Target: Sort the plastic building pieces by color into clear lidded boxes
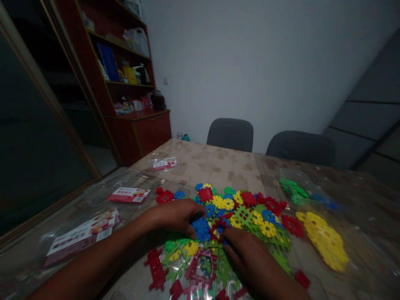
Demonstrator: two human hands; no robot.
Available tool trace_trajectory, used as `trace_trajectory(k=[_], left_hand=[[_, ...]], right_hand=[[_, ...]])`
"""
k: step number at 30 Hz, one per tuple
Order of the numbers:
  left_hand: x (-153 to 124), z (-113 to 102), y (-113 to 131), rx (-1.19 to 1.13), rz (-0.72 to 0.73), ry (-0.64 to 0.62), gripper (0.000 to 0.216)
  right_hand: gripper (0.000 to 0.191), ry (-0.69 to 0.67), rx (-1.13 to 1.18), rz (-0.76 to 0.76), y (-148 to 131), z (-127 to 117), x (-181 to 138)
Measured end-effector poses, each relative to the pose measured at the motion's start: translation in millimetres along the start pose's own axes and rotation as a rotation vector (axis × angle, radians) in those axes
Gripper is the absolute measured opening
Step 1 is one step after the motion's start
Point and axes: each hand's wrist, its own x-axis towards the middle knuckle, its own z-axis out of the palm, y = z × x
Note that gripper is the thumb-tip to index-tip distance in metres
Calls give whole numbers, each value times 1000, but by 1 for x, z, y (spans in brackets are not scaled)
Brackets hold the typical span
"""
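Observation:
My left hand [184, 214] is closed on a blue gear-shaped plastic piece [201, 228], with thumb and fingers at its left edge. Just to the right, my right hand [242, 243] pinches a dark red toothed piece [218, 228] that sits against the blue one; whether the two are joined I cannot tell. Around both hands spreads a heap of flat interlocking pieces: yellow gears [268, 228], red gears [249, 198], green lattice squares [243, 214]. Nearer to me lie dark red pieces [156, 268] and a pinkish frame piece [201, 266].
Clear bags with printed labels [128, 194] lie on the left of the table [231, 166]. On the right, a clear bag holds yellow pieces [326, 239], and green pieces [293, 189] lie in plastic behind it. Two grey chairs [230, 133] stand beyond, with a shelf cabinet [137, 129] at the left.

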Motion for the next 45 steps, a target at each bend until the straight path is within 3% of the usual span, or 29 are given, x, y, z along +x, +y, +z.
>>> trace_trajectory(k=[9,13,16,19,25,29,34,40,43,45], left_hand=[[7,16,11,-51,-23,48,38],[6,15,11,-117,2,64,34],[6,11,9,-203,11,99,27],[8,10,7,-326,22,149,20],[19,24,11,-614,44,220,30],[25,35,16,-728,30,263,32],[29,47,22,-760,4,346,38],[23,46,35,-809,54,335,42],[18,36,37,-849,107,307,41],[17,30,34,-817,139,339,37]], right_hand=[[17,3,79,5,6,0,3],[14,5,128,19,9,-1,4],[18,79,209,33,8,-3,4],[26,175,318,44,8,0,4],[42,108,799,172,8,16,6],[54,158,966,214,2,18,7],[43,177,900,161,-4,13,9],[33,186,878,130,-10,12,10],[31,250,764,144,-8,-13,10],[31,354,551,174,3,-43,9]])
